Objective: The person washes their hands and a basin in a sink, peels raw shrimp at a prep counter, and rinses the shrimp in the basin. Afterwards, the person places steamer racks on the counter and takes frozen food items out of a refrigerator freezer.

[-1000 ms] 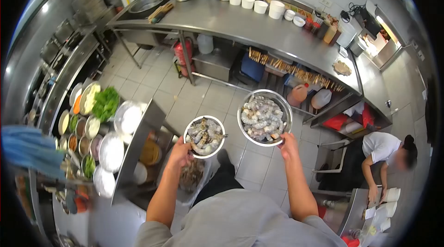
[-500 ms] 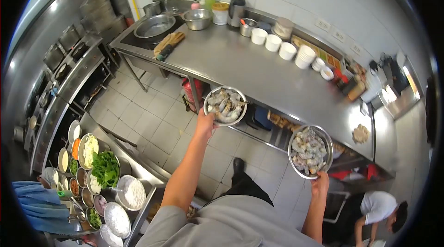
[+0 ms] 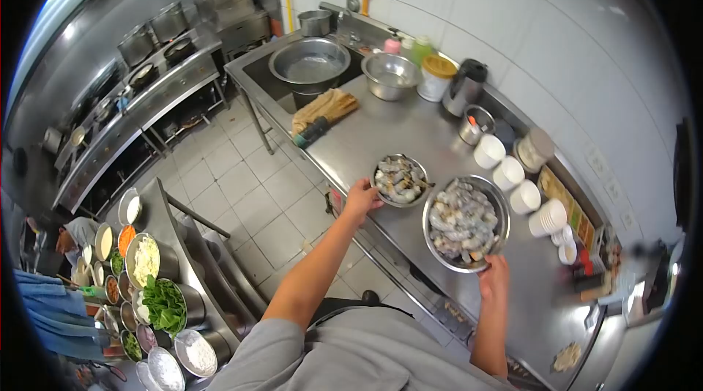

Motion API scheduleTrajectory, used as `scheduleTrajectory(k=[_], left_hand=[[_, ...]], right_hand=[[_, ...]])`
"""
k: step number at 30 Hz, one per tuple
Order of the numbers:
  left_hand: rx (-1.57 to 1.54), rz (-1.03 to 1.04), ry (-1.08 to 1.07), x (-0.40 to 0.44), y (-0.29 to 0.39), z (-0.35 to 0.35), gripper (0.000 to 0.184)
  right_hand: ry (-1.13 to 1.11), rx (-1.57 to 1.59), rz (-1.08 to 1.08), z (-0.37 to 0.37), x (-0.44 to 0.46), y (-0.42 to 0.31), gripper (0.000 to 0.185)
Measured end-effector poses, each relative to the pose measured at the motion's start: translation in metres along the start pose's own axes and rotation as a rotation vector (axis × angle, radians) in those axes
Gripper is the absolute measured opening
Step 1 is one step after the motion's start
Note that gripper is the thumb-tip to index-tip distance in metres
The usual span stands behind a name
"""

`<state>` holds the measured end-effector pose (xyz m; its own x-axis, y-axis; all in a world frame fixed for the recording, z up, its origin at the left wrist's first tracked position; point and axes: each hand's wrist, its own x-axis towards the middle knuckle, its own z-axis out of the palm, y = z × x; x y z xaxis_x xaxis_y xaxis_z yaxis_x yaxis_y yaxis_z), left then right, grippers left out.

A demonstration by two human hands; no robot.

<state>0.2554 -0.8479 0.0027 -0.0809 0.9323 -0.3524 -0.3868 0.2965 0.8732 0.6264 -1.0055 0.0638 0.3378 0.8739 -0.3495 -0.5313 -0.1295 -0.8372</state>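
- The left hand (image 3: 362,199) pinches the left edge of the small metal bowl (image 3: 405,205); how its fingers sit underneath cannot be told.
- The right hand (image 3: 495,277) grips the near right rim of the large metal bowl (image 3: 445,264), with its lower fingers partly hidden.
- Grey raw shrimp (image 3: 463,219) fill the large bowl; more lie in the small one.
- Both bowls are over the steel counter (image 3: 351,146), the large one right of the small one; whether they touch the counter cannot be told.
- White tubs (image 3: 489,151) stand just beyond the large bowl, with a cup stack (image 3: 548,217) to their right.
- A mixing bowl (image 3: 390,77), a yellow-lidded bucket (image 3: 438,77) and a dark jug (image 3: 465,88) stand along the wall.
- Farther left, a wide basin (image 3: 310,61) sits at the sink, near a brown cloth (image 3: 326,110).
- Leafy greens (image 3: 164,306) lie among food containers on the left-hand table (image 3: 167,219).
- Another person (image 3: 80,236) bends at the far left.
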Motion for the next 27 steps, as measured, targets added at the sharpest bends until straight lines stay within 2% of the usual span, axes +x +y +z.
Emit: scheduleTrajectory(k=[4, 8, 10, 13, 16, 23, 25, 26, 27], left_hand=[[-0.011, 0.045, -0.032, 0.021, 0.054, -0.040, 0.042], [-0.035, 0.120, -0.026, 0.055, 0.115, -0.130, 0.037], [-0.042, 0.149, -0.014, 0.074, 0.145, -0.183, 0.037], [-0.051, 0.217, 0.036, 0.105, 0.196, -0.259, 0.034], [-0.042, 0.179, 0.124, 0.129, 0.233, -0.331, 0.032], [0.005, 0.121, 0.192, 0.173, 0.293, -0.436, 0.032], [0.055, 0.118, 0.227, 0.190, 0.301, -0.457, 0.031], [0.058, 0.109, 0.220, 0.202, 0.307, -0.465, 0.031], [0.070, 0.116, 0.239, 0.213, 0.312, -0.472, 0.030]], right_hand=[[-0.242, -0.004, 0.068, 0.137, 0.083, 0.018, 0.023], [-0.340, -0.032, 0.108, 0.294, 0.145, 0.048, 0.013], [-0.414, -0.043, 0.113, 0.375, 0.179, 0.067, 0.016], [-0.398, -0.151, 0.075, 0.498, 0.214, 0.088, 0.021], [-0.433, -0.150, -0.008, 0.597, 0.257, 0.115, 0.027], [-0.377, -0.358, -0.197, 0.755, 0.347, 0.153, 0.028], [-0.256, -0.907, -0.398, 0.780, 0.381, 0.165, 0.032], [-0.166, -1.111, -0.495, 0.794, 0.392, 0.172, 0.026], [-0.155, -1.115, -0.488, 0.803, 0.401, 0.181, 0.026]])
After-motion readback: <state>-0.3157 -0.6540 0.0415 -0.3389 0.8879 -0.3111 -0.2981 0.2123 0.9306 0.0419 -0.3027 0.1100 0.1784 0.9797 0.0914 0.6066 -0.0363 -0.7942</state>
